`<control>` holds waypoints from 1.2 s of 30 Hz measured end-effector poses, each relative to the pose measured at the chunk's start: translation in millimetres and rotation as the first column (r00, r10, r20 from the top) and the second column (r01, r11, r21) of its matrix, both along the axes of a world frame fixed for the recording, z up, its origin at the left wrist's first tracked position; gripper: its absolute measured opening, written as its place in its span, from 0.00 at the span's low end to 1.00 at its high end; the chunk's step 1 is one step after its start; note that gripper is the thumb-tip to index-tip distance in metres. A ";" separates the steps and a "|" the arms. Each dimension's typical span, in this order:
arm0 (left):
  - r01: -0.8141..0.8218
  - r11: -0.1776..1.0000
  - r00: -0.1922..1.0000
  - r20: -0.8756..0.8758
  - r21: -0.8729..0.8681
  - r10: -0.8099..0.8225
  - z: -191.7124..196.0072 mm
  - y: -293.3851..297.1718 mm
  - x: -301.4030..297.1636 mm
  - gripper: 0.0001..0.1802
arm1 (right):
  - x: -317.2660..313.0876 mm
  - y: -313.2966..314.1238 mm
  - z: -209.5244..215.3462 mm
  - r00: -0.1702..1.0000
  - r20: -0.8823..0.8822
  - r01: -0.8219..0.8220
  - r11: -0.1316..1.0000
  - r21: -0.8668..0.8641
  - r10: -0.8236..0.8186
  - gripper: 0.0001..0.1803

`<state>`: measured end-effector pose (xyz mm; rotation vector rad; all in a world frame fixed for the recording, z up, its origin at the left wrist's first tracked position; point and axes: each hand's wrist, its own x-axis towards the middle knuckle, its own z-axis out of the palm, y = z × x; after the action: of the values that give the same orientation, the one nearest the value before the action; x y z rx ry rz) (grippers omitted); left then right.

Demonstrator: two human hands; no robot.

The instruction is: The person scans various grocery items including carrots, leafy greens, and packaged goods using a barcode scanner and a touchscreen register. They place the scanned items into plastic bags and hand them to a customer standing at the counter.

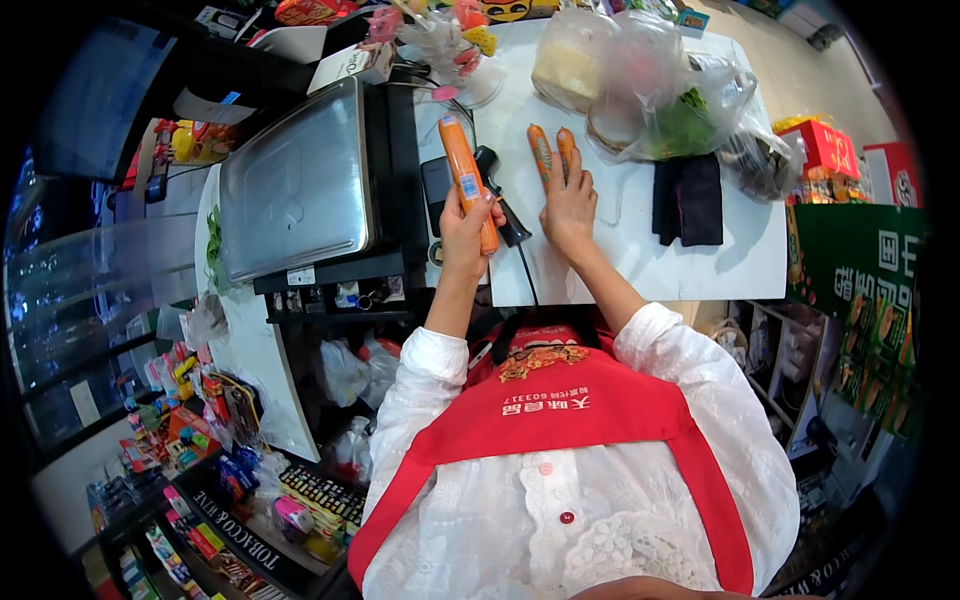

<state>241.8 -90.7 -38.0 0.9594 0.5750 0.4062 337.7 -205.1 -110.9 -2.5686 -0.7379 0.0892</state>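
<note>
Red apron (570,415) over a white blouse is nearest. Beyond it, the left hand (466,228) closes its fingers around an orange sausage stick (463,170), held upright beside a black scanner (500,195). The right hand (568,205) lies flat, fingers narrow, touching two orange sausages (551,152) on the white counter (740,255). Farther lie a black cloth (688,198) and clear plastic bags (655,85).

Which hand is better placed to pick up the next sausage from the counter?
Right, probably. The right hand already rests on two sausages on the counter; the left hand holds another sausage.
</note>
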 end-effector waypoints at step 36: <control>-0.344 0.925 0.845 0.375 -0.164 0.381 89.0 427.1 -346.3 0.28 | -304.8 418.5 221.2 0.397 0.379 -0.902 0.280 0.328 0.836 0.48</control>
<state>-104.5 336.5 51.0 0.6480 0.3908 0.8900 32.9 213.3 110.3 -1.3837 -1.9035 0.0587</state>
